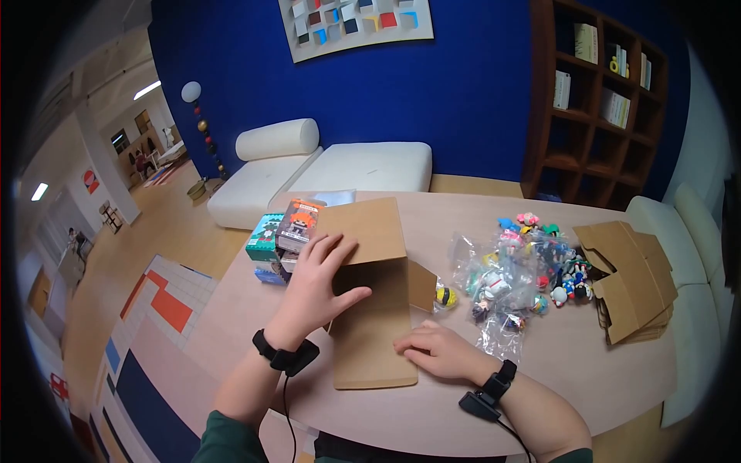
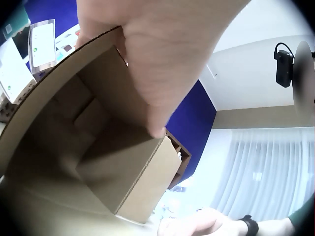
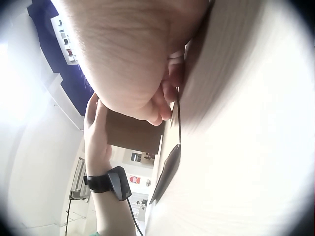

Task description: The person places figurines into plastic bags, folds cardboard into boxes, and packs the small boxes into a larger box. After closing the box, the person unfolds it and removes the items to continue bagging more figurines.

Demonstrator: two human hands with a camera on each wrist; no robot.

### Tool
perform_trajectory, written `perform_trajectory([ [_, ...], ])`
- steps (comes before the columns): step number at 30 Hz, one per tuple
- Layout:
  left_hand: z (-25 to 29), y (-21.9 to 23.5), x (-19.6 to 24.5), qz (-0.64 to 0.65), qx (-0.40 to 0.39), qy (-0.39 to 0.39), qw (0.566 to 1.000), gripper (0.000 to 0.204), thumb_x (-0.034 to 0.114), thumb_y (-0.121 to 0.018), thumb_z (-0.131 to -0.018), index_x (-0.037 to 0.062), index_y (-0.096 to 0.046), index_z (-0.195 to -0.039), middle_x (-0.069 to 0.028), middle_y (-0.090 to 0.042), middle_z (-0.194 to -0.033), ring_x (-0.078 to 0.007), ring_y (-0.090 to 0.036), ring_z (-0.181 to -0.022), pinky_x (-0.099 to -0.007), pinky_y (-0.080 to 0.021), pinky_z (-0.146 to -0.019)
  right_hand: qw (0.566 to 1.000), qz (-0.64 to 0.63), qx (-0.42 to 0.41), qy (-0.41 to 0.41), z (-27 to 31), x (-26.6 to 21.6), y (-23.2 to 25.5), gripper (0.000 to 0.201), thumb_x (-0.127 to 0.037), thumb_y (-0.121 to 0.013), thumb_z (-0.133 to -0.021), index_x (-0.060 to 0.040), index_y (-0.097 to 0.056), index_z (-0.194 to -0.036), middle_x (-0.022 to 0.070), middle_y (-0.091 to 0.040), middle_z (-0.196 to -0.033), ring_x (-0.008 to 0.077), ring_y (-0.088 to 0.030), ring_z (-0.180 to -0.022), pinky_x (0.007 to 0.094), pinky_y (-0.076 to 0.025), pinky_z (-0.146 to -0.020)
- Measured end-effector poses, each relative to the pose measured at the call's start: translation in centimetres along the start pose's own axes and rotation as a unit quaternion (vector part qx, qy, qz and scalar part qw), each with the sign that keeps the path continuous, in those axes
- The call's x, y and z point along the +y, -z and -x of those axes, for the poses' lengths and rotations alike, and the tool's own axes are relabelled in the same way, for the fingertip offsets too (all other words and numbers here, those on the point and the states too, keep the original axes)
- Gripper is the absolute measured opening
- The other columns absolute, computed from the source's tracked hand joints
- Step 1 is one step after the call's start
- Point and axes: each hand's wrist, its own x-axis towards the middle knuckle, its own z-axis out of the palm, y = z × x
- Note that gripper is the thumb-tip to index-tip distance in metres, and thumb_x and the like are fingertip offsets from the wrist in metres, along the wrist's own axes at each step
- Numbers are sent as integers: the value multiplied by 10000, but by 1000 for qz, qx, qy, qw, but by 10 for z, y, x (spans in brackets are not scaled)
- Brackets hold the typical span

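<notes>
An open cardboard box point(image 1: 370, 324) lies on the table with its opening toward me and a long flap spread forward. My left hand point(image 1: 312, 289) rests over its top, fingers spread and thumb stretched out. In the left wrist view, the left thumb touches the edge by a corner of the box point(image 2: 123, 167), whose inside looks bare. Beside the flap's right edge, my right hand point(image 1: 444, 351) lies low with loosely bent fingers. Those fingertips touch the flap's edge in the right wrist view, near the tabletop point(image 3: 236, 123).
Small boxed figures point(image 1: 297, 224) stand left of the cardboard box. Several toy figures, some in clear plastic bags point(image 1: 494, 285), are heaped to the right. Flattened cardboard point(image 1: 637, 285) is stacked at the table's right. A white sofa point(image 1: 370, 162) stands behind.
</notes>
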Motion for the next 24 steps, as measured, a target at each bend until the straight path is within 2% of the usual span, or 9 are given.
perform_trajectory([
  [4,-10,-16,-8,4,4,-36,999,557,-86,-628,-821,78,-602,-1353,-206,-538,-1399,-408,-460,-1363,-475,-381,-1154,1000,-4,10,9,1,0,1,180,-160,-610,-968,-52,-709,-1073,105,-718,-1057,310,-616,-1000,399,-505,-903],
  [8,-14,-20,-4,18,18,-40,999,499,-62,-579,-848,48,-609,-1333,-212,-565,-1376,-404,-479,-1356,-469,-386,-1148,1000,2,16,12,0,-1,2,181,-153,-601,-967,-37,-709,-1055,119,-716,-1041,314,-629,-1011,408,-510,-895],
  [10,-16,-12,-8,112,27,26,993,456,0,-555,-877,23,-605,-1330,-218,-571,-1381,-406,-482,-1358,-459,-381,-1148,1000,7,14,10,0,1,2,185,-154,-599,-967,-34,-708,-1056,120,-716,-1040,313,-631,-1018,408,-511,-894],
  [11,-16,-9,-23,108,77,21,991,425,58,-539,-907,1,-601,-1323,-220,-559,-1402,-412,-477,-1363,-429,-358,-1165,1000,11,12,6,1,2,2,188,-155,-596,-968,-32,-708,-1057,121,-715,-1039,313,-633,-1025,408,-513,-893],
  [14,-18,5,-62,30,124,50,991,483,112,-616,-876,71,-597,-1357,-211,-508,-1464,-419,-444,-1390,-511,-312,-1187,1000,-3,23,9,1,2,1,194,-159,-594,-968,-29,-706,-1058,121,-713,-1035,312,-637,-1017,407,-515,-890],
  [16,-14,8,-78,-279,19,130,951,587,198,-721,-812,156,-584,-1381,-187,-456,-1514,-413,-412,-1415,-621,-272,-1174,1000,-6,22,7,0,3,1,195,-159,-593,-969,-27,-704,-1059,121,-713,-1035,313,-639,-1015,407,-515,-891],
  [17,-12,5,-86,-281,20,131,950,587,198,-721,-812,156,-584,-1381,-187,-456,-1514,-413,-412,-1415,-621,-272,-1174,1000,-10,19,6,-1,3,1,196,-160,-593,-969,-25,-702,-1059,122,-713,-1036,313,-640,-1013,407,-515,-891],
  [19,-10,-1,-98,-260,5,98,961,619,295,-842,-726,184,-629,-1298,-183,-439,-1529,-398,-403,-1404,-722,-251,-1124,1000,-10,15,3,-2,2,2,197,-159,-592,-969,-23,-701,-1060,121,-712,-1036,312,-640,-1016,407,-515,-891],
  [24,-19,-12,-114,-189,67,102,974,512,295,-788,-786,134,-634,-1247,-136,-553,-1395,-365,-506,-1304,-629,-291,-1134,1000,-11,14,-7,-1,1,2,193,-154,-589,-968,-23,-699,-1060,119,-712,-1036,311,-642,-1017,405,-515,-893],
])
